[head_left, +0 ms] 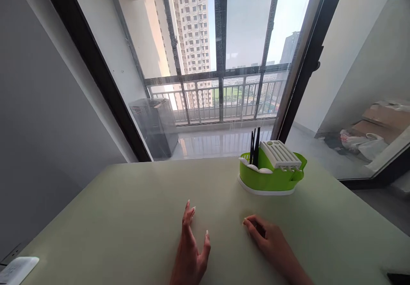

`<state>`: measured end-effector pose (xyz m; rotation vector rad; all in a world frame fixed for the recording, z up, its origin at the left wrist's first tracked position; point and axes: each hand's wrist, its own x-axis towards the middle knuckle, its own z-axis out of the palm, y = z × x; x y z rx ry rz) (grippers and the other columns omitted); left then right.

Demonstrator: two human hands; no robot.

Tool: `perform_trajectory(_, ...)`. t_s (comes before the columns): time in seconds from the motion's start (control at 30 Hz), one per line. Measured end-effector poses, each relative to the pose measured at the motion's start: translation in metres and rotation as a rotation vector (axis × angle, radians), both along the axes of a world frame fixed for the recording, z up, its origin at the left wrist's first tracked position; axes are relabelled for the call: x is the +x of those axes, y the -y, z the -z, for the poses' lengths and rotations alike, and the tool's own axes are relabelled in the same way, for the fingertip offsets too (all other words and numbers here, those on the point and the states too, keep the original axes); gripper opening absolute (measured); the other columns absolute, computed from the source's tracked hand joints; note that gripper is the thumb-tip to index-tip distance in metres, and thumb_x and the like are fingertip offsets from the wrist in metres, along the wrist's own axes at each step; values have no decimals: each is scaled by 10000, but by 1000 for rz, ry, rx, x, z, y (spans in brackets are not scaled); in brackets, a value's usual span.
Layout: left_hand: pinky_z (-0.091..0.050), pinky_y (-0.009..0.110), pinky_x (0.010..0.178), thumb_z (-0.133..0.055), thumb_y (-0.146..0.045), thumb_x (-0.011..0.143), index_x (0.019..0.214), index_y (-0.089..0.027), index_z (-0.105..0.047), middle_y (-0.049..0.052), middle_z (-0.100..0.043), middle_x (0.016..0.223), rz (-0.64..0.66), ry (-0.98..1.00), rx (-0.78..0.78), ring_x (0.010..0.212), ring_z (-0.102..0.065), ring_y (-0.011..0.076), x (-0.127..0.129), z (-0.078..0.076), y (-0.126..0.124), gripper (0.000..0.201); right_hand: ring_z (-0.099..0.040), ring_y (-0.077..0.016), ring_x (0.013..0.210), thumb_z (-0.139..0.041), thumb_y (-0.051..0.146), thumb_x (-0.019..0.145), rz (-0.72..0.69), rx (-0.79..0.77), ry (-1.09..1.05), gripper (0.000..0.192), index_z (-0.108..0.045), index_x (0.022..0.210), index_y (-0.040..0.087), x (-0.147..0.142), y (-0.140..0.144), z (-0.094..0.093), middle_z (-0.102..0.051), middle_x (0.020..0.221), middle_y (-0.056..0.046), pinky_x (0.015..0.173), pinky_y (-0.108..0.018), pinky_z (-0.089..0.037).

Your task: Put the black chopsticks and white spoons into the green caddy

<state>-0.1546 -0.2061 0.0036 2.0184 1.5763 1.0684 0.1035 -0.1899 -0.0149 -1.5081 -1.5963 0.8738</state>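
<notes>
Near the front middle of the table, my left hand (194, 246) is raised on its edge, with the thumb and fingers apart and nothing between them. To its right, my right hand (264, 236) hovers at or just over the tabletop; I cannot tell if it touches. Its thumb and fingertips meet in a pinch, and no object shows in it. Beyond the right hand stands a green and white utensil caddy (267, 181), apart from both hands. Black chopsticks (255, 146) stand upright in its left part, beside white spoons (265, 171). A white slotted top (282, 153) covers its right part.
The pale green table (134, 216) reaches to a glass door with a dark frame (96, 71). A white object (21, 268) lies at the left front corner, and a black object (398, 278) at the right front. Boxes and bags (371, 135) lie beyond the glass.
</notes>
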Motion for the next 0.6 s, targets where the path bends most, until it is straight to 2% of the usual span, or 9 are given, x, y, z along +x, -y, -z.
perform_trajectory(0.1, -459, 575, 1120, -482, -303, 1000, 1538, -326, -129, 163, -102, 1687, -40, 57, -19, 1447, -432, 307, -6, -1, -7, 643, -570, -189, 614, -460, 640, 946, 0, -12, -12, 499, -708, 844, 219, -2, 0, -1, -643, 677, -11, 569, -258, -415)
perform_trajectory(0.2, -477, 585, 1097, -503, -339, 992, 1510, -329, -198, 155, -156, 1676, -96, 81, -21, 1411, -474, 314, -13, -8, -11, 601, -575, -183, 611, -447, 642, 956, 5, -17, -30, 506, -711, 854, 222, -3, 0, 1, -644, 681, -12, 563, -252, -418)
perform_trajectory(0.37, -547, 586, 988, -557, -405, 952, 1396, -303, -373, 161, -375, 1580, -253, 139, 4, 1285, -578, 344, -22, -25, -20, 491, -588, -172, 582, -439, 656, 956, 3, 23, -53, 526, -707, 827, 222, -5, -3, 11, -656, 659, -13, 539, -239, -425)
perform_trajectory(0.47, -536, 586, 988, -567, -390, 940, 1347, -287, -372, 158, -498, 1479, -303, 196, 81, 1214, -626, 328, -23, -30, -25, 463, -590, -171, 568, -431, 676, 952, 24, 52, -71, 545, -708, 820, 226, -6, -6, 19, -665, 651, -14, 537, -242, -434)
perform_trajectory(0.6, -537, 568, 985, -585, -357, 925, 1307, -294, -344, 148, -501, 1465, -330, 252, 122, 1168, -655, 297, -20, -32, -30, 456, -603, -171, 550, -425, 698, 944, 29, 39, -77, 558, -716, 824, 236, -5, -7, 30, -694, 667, -21, 536, -246, -453)
